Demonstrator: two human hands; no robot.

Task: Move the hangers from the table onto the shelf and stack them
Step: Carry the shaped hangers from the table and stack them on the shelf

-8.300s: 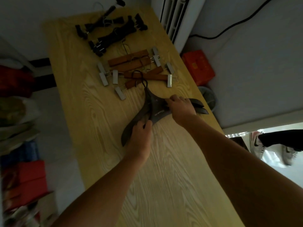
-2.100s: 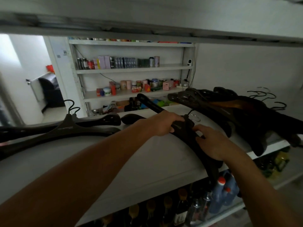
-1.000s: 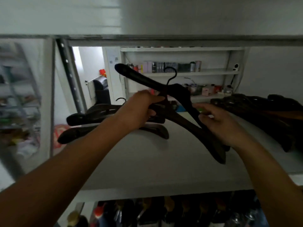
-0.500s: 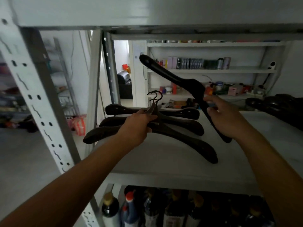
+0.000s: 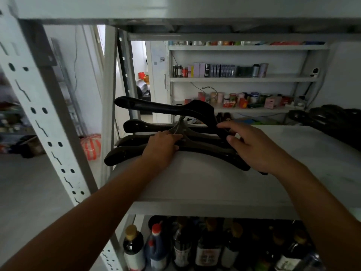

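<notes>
Since I read this from the nearest thing outward, lower tier: bottles [image 5: 197,249] stand in a row under the shelf [image 5: 195,184]
Shelf: a pale board with bare surface between its front lip and my hands
Left hand [image 5: 162,148]: palm down on the necks of the stacked hangers [image 5: 129,141], fingers curled over them beside the wire hooks, pinning the pile
Right hand [image 5: 256,149]: thumb and fingers pinching the right arm of the raised hanger [image 5: 156,107], forefinger reaching along it
Stacked hangers: three dark ones, as far as I can count, lying flat at the shelf's left end, with their left tips past the edge by the upright post [image 5: 39,114]
Raised hanger: in the air above the pile, slightly behind it, left tip high and right tip low, passing under my right hand
Relation that matters: its long axis runs left to right, close to parallel with the pile, so I judge the move to be a drop with the left end levelled
Nearer hand: the right carries it; the left sits where its neck should land and may have to clear
Risk: its hook could snag the hooks below
Further right: a dark pile [image 5: 332,122] of more hangers, well apart
Farthest: back shelving [image 5: 234,79] with jars and boxes
</notes>
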